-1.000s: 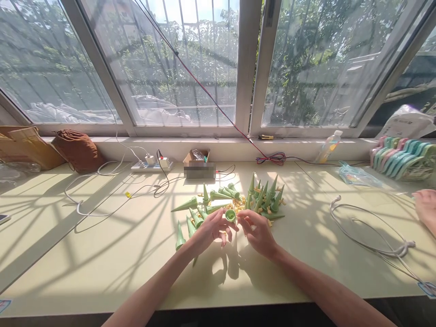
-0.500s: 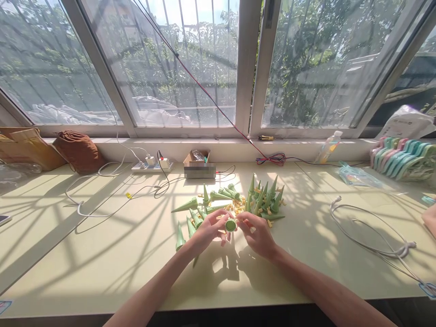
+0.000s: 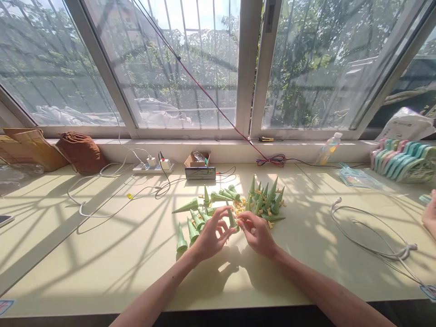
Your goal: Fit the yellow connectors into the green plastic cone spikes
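My left hand (image 3: 214, 231) holds a green plastic cone-shaped spike (image 3: 232, 219) between thumb and fingers, its tip up and leaning slightly. My right hand (image 3: 257, 230) is closed in a pinch against the spike's right side. A small yellow piece (image 3: 238, 216) shows at those fingertips, mostly hidden by them. Several green spikes (image 3: 192, 229) lie and stand left of my hands. Just behind my hands is a pile of small yellow pieces (image 3: 241, 205). To the right, a cluster of green spikes (image 3: 269, 198) with yellow pieces on their sides stands upright, one lying in front.
At the back are a small cardboard box (image 3: 197, 158) with a phone (image 3: 200, 173) before it and a power strip (image 3: 153, 168). A white cable (image 3: 368, 247) loops at right, near another person's hand (image 3: 429, 215). Hangers (image 3: 402, 159) and a bottle (image 3: 329, 149) stand behind.
My left hand has turned the spike from its open round end facing me to its tip pointing up. My right hand stays pinched beside it. The other person's hand has shifted slightly.
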A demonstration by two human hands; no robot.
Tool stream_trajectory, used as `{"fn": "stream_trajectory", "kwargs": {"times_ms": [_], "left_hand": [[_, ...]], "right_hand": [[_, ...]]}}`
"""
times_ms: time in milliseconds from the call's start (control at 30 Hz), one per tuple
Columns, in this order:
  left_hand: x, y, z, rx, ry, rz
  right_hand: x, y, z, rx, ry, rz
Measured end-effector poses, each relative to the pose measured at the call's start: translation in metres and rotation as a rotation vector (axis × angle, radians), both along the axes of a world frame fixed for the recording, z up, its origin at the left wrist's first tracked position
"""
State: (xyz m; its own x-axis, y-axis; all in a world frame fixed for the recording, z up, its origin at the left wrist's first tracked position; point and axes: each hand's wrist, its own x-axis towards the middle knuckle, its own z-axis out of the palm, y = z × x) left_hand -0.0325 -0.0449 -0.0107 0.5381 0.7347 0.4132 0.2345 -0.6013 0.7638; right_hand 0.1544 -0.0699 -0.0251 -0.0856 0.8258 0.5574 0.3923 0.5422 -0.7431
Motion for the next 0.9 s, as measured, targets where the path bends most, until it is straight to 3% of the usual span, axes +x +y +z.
{"fn": "stream_trajectory", "kwargs": {"times_ms": [267,500,700,800,900], "left_hand": [[0.002,0.0,-0.003,0.001,-0.025,0.002],[0.004,0.0,0.006,-0.232,-0.077,0.09],[0.003,0.004,0.007,-0.373,-0.046,0.038],[0.003,0.003,0.009,-0.37,-0.029,-0.005],[0.003,0.001,0.01,-0.272,-0.024,-0.011]], "right_hand": [[-0.002,-0.001,0.002,-0.012,0.029,-0.011],[-0.003,-0.003,0.004,0.004,0.064,-0.03],[-0.002,-0.002,0.004,0.016,0.079,0.0],[-0.002,-0.003,0.003,0.019,0.074,0.022],[-0.002,-0.003,0.002,0.017,0.067,0.025]]}}
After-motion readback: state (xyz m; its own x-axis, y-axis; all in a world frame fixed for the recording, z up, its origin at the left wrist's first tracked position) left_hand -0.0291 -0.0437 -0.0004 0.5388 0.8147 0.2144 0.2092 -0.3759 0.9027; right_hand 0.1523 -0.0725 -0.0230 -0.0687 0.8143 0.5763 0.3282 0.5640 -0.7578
